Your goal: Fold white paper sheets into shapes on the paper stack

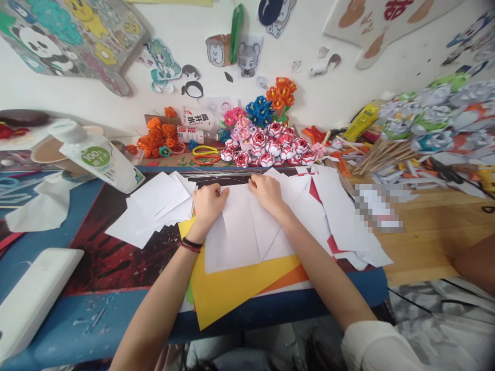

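A creased sheet of white paper (pixel 234 234) lies in front of me on a yellow sheet (pixel 224 293), with an orange sheet (pixel 284 280) showing beneath. My left hand (pixel 210 205) is closed at the paper's upper left edge, fingers curled and thumb against them. At the upper right edge my right hand (pixel 266 193) is closed too, its fingertips pinching the paper. Square white papers (pixel 149 201) lie in a loose pile left of my left hand. More white sheets (pixel 340 216) are spread to the right of my right arm, over something red.
A white bottle (pixel 102 159) stands tilted at the left, behind a long white object (pixel 36 299). Along the wall sit red-and-white paper flowers (pixel 273 147), orange flowers (pixel 160 136), wooden sticks (pixel 382 152) and paper scraps. Another person's arm (pixel 477 265) shows at the right edge.
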`<move>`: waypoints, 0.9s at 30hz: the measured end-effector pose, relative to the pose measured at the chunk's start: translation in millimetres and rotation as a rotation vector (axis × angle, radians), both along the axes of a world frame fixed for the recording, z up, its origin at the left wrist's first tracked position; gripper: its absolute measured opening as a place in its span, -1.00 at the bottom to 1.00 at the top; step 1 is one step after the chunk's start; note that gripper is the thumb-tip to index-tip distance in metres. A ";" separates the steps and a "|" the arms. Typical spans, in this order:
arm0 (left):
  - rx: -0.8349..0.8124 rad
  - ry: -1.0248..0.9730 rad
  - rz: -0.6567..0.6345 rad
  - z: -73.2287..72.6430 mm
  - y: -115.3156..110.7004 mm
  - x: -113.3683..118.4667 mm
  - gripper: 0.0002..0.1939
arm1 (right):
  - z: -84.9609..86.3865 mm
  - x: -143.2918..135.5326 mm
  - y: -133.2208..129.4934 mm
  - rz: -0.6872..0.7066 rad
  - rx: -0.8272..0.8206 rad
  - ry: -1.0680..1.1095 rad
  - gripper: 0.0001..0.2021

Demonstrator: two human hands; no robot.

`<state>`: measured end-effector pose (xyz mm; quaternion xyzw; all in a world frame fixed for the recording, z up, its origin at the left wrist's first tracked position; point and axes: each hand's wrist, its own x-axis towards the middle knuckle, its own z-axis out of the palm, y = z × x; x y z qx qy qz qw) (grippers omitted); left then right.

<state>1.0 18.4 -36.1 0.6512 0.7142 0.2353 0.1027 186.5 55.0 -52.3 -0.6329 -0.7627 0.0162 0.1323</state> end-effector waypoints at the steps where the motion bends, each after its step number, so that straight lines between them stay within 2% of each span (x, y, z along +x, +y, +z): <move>1: 0.007 0.001 -0.005 -0.7 -0.3 -0.6 -0.61 | 0.0 0.0 -0.1 0.001 0.007 0.003 -0.73; 4: 0.028 -0.004 -0.003 0.3 -2.2 -2.3 -0.59 | 0.2 0.1 -0.1 0.005 0.018 0.018 -0.73; 8: 0.001 -0.061 0.000 10.7 -7.4 -4.5 -0.58 | 4.8 2.2 -2.3 0.001 0.026 0.067 -0.71; 14: -0.011 0.021 -0.062 22.1 -17.1 -3.3 -0.63 | 16.3 6.3 -23.4 -0.084 0.082 0.073 -0.61; 17: 0.007 0.011 -0.050 21.4 -19.0 -0.2 -0.66 | 15.9 3.5 -31.2 -0.085 0.011 0.013 -0.64; 22: -0.037 0.022 -0.061 16.7 -17.9 -2.0 -0.65 | 10.4 0.0 -27.0 -0.079 -0.088 -0.027 -0.68; 27: -0.031 0.069 -0.111 10.9 -17.6 -7.9 -0.62 | 8.8 1.4 -25.3 -0.065 -0.080 -0.041 -0.71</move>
